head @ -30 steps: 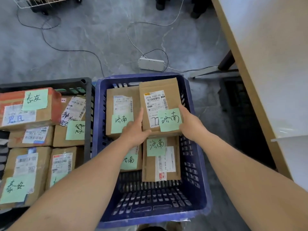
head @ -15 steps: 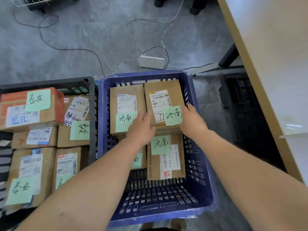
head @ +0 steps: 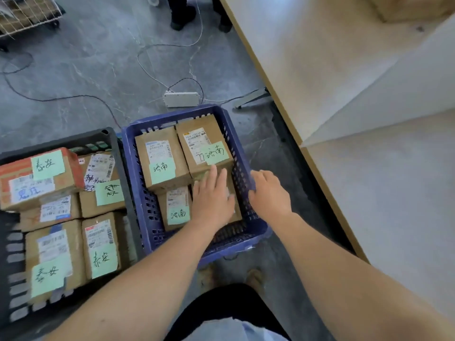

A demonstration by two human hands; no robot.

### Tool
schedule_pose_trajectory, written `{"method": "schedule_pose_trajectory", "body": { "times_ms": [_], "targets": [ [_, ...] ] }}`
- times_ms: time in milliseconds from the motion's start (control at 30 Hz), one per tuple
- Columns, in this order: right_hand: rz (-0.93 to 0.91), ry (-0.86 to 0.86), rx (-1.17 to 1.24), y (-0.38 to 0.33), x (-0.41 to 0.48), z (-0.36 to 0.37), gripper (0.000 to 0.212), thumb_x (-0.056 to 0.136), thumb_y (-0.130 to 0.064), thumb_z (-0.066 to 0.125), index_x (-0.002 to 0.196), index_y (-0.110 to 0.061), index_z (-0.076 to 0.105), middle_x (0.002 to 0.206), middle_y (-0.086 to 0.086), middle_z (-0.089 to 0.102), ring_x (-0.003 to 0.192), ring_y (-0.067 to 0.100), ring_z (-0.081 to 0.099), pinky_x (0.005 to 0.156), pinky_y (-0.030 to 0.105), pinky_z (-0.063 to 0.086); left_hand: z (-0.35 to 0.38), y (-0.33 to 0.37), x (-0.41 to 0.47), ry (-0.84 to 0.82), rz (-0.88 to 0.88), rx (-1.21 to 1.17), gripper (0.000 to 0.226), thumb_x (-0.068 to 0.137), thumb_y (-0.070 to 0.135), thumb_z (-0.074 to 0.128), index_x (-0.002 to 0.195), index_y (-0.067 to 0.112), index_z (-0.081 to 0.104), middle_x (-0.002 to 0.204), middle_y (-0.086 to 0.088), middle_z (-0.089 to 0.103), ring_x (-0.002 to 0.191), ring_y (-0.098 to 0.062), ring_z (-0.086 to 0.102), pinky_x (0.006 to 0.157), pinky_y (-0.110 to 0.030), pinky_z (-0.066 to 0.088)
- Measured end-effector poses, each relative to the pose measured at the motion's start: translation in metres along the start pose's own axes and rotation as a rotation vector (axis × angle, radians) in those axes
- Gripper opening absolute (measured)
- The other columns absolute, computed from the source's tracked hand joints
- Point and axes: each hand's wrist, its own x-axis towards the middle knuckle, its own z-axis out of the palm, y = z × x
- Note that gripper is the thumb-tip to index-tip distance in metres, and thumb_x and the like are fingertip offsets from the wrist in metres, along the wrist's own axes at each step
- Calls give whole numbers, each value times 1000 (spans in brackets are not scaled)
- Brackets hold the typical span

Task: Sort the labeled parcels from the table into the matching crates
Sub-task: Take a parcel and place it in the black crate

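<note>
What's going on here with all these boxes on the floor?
A person is sorting cardboard parcels with green handwritten notes into floor crates. The blue plastic crate holds four parcels; the black plastic crate beside it holds several more. The left hand lies open over one parcel in the blue crate, and the right hand is at its right rim, holding nothing.

Near-right parcel [head: 236, 205] in blue crate [head: 242, 153], mostly under left hand [head: 211, 198]

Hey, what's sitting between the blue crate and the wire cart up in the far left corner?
In the head view, only grey floor with loose cables lies between the blue crate and the wire cart.
</note>
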Motion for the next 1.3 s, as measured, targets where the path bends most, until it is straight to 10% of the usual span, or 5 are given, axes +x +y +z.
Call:
{"method": "schedule_pose_trajectory", "body": {
  "times_ms": [1300],
  "targets": [
    [835,843,-26,235,-556,-49,67,82,-52,66,133,-10,53,137,19,50,119,37,53,99,50,40,129,339,-382,43,891,333,83,85,76,6,135,30,-41,152,-12,-36,141,-30,-32,110,-55,-20]
  ]
}}
